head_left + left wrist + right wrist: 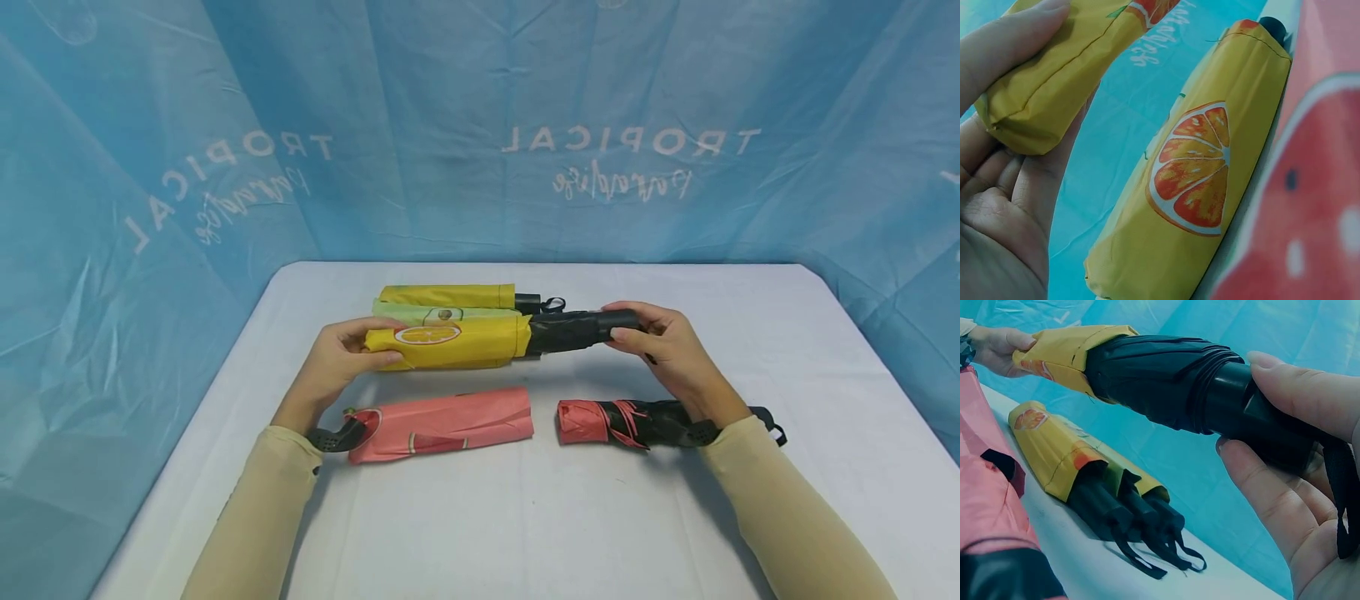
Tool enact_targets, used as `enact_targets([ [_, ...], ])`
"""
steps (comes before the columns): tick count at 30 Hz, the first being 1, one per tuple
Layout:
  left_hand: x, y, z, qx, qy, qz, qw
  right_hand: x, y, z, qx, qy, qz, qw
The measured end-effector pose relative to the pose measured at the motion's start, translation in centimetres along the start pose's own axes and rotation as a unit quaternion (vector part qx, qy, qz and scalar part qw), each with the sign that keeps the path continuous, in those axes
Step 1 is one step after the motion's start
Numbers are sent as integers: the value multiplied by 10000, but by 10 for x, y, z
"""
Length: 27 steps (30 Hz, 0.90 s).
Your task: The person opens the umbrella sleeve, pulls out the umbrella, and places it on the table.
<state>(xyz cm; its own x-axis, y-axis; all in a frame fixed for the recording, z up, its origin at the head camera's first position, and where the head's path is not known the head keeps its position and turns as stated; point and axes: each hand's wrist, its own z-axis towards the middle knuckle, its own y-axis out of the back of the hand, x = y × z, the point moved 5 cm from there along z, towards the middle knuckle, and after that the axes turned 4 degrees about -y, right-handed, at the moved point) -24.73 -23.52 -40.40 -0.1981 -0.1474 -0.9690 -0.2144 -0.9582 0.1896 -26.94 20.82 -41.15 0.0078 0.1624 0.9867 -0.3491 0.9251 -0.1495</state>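
A folded black umbrella [564,331] is held level above the white table [525,525], its front part inside a yellow sleeve [450,342] with an orange-slice print. My left hand [375,343] grips the sleeve's closed end [1041,94]. My right hand [624,323] holds the umbrella's black handle [1272,434] between thumb and fingers, the wrist strap [1341,487] across the palm. In the right wrist view the black canopy [1154,375] sticks out of the sleeve [1066,353].
Behind the hands lie a yellow sleeved umbrella [450,296] and a green one [442,314]. Nearer me lie a pink watermelon-print sleeve [442,425] and a bare folded red-and-black umbrella [622,422]. A blue printed sheet [480,125] walls the table's back and sides.
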Motion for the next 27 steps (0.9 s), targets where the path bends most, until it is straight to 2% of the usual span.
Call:
enact_targets([
  [8,4,-2,0,190,2,98,9998,0,8,-5,8,64,-78,9999],
  [27,4,-2,0,109,15,54,9999,3,17,-9,-177,177,124,9996],
])
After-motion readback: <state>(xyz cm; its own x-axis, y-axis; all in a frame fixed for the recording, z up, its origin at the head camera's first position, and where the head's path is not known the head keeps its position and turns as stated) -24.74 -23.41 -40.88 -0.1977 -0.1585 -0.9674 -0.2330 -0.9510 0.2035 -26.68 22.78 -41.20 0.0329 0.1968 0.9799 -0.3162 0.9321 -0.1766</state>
